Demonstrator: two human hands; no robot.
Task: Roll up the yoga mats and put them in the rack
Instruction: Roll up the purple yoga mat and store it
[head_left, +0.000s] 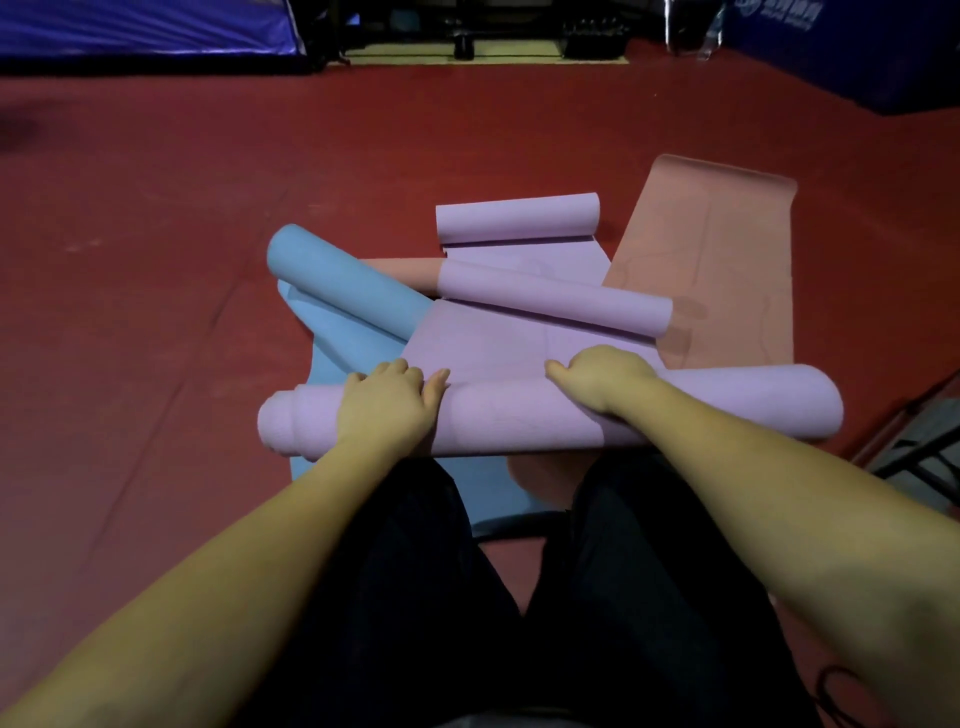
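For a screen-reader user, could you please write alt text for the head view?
Both hands, left hand and right hand, press on a thick purple mat roll on a red floor. Beyond it lie a part-rolled blue mat, a flat pink mat and another curled purple mat.

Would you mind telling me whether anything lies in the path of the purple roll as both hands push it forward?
Yes: the smaller purple roll lies across the flat purple mat, ahead of the purple roll.
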